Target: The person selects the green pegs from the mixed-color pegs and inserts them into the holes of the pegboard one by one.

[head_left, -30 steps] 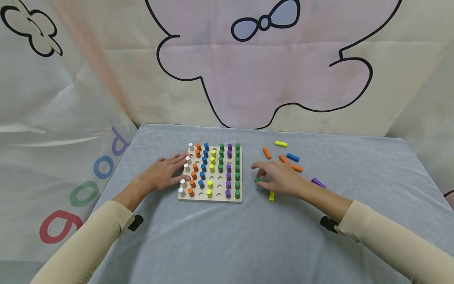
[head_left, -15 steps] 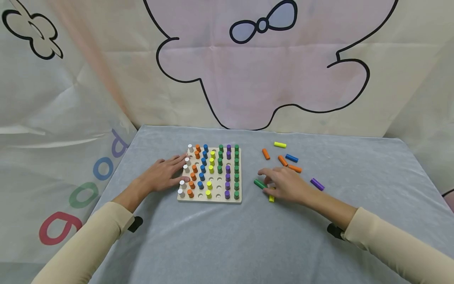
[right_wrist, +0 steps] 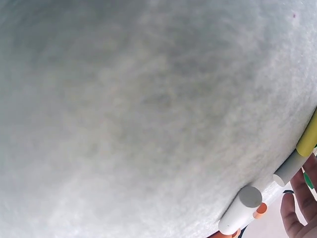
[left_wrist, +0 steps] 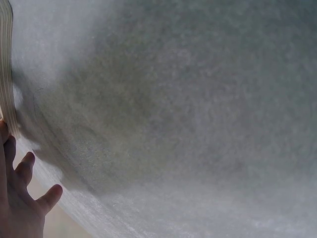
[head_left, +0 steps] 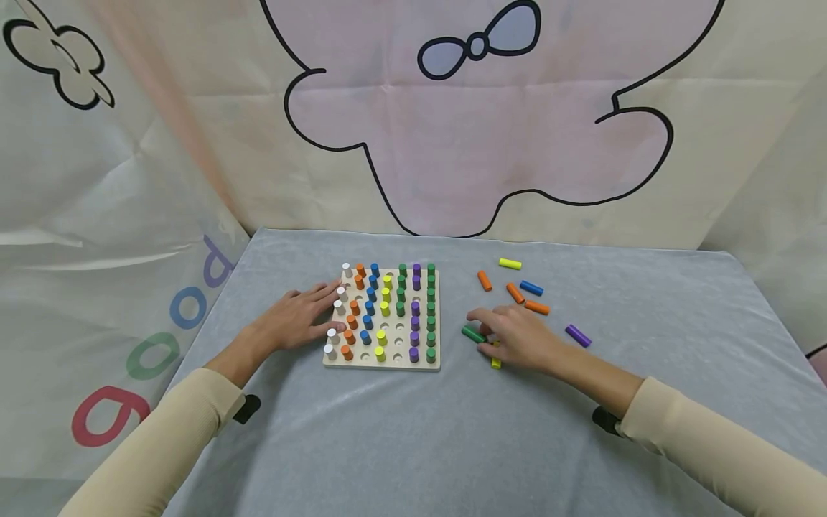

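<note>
A square wooden pegboard bears rows of white, orange, blue, yellow, green and purple pegs. My left hand rests along its left edge, fingers spread and thumb at the white pegs; in the left wrist view those fingers reach the board's side. Right of the board, my right hand hovers low over loose pegs, thumb and forefinger apart. A green peg lies between those two fingertips. A yellow peg is partly hidden below the thumb. The right wrist view shows white pegs near the fingers.
Beyond the right hand lie loose orange pegs, a blue peg and a yellow peg. A purple peg lies to its right. Grey cloth covers the table, and a printed curtain hangs behind.
My right hand has drawn back slightly to the right, baring the green peg it covered before. My left hand stays on the pegboard's edge.
</note>
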Available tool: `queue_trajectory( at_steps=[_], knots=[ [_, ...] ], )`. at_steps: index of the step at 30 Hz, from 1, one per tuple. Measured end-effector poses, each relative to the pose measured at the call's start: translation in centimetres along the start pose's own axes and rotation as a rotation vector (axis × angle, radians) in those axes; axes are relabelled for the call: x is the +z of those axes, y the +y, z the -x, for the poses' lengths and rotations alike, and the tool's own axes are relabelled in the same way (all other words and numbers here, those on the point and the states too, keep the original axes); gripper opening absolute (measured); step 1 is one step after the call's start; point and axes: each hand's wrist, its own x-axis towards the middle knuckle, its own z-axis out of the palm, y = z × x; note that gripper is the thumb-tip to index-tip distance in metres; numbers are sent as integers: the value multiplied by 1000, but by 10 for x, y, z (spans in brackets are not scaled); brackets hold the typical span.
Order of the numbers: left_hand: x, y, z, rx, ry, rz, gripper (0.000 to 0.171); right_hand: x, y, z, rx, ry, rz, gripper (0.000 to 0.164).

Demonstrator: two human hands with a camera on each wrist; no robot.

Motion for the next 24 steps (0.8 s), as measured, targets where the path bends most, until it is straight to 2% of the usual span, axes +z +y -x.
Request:
queue_trajectory(
  at_steps=[8, 24],
  knots=[
    [0, 0, 0, 1, 0, -4, 85, -2, -2, -2, 4, -8, 1, 43],
    [0, 0, 1, 3, 3, 7, 84, -17, -9, -9, 11, 46, -19, 44]
  ],
)
